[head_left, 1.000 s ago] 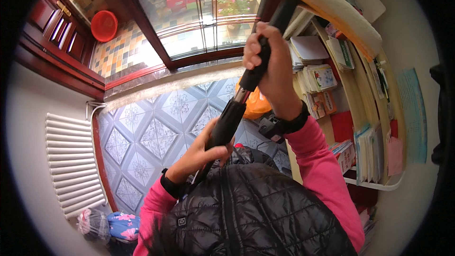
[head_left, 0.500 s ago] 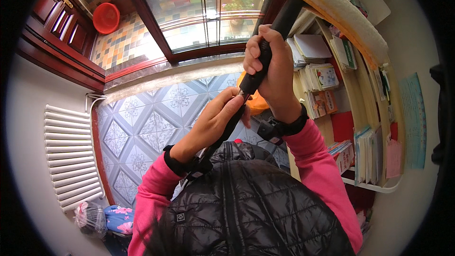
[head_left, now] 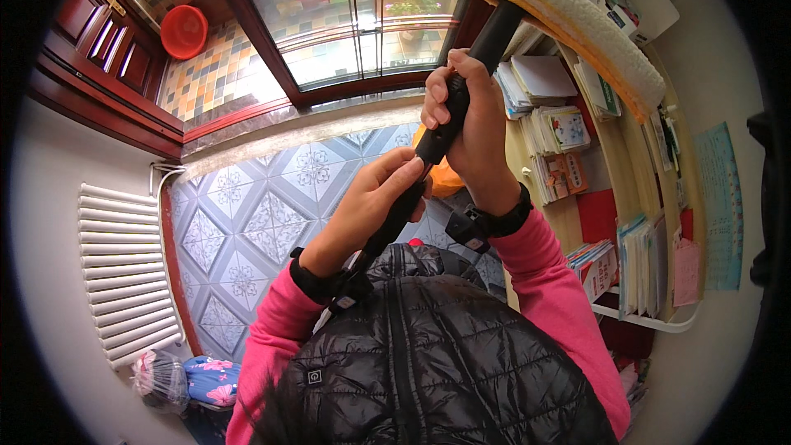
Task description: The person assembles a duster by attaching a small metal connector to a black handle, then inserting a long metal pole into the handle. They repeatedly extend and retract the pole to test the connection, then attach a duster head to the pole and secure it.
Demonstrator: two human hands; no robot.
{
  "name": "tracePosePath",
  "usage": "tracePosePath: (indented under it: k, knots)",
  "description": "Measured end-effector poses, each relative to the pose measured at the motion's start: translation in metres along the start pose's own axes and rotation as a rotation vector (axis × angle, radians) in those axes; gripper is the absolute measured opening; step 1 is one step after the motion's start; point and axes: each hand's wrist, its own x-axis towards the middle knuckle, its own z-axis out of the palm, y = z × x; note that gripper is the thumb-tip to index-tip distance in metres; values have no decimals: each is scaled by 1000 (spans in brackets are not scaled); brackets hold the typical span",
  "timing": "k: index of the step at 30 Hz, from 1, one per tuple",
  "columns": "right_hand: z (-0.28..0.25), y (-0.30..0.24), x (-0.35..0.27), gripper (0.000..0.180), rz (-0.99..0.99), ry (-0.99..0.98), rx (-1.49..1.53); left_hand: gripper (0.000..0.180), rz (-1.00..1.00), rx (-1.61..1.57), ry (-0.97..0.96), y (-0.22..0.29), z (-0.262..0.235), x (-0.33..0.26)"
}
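Note:
A mop with a black pole slants up and away from my chest. Its long, curved pad is white and fluffy with a yellow-orange edge, and it fills the upper right. High on the pole, my right hand is wrapped around the black grip. Just below, the fingers and thumb of my left hand are closed on the pole where the thick sleeve meets a thinner part. A small hole shows in the sleeve. The pole's lower end runs down by my left wrist and is partly hidden by my hand and the black jacket.
On the right, a wooden shelf holds books and papers. Glass doors stand ahead, with a red basin beyond at left. A white radiator lines the left wall. Behind my right hand is something orange on the tiled floor.
The mop pad has swung slightly downward and toward the right. Along with the pole, my right hand has come down a little. My left fingers have shifted slightly at the sleeve's end.

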Motion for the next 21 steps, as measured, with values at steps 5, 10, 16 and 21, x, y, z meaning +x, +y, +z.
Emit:
tracePosePath:
  k: [5, 10, 16, 21]
  knots:
    - [-4, 4, 0, 21, -8, 8, -5, 28, 46, 42, 18, -2, 1, 1]
    - [-8, 6, -2, 24, 0, 12, -64, 27, 66, 137, 88, -4, 7, -1]
    - [-9, 12, -10, 26, -73, 148, -85, 28, 84, 187, 138, -6, 12, -4]
    - [-13, 14, -12, 22, -74, 64, -86, 29, 105, 214, 163, -9, 11, -5]
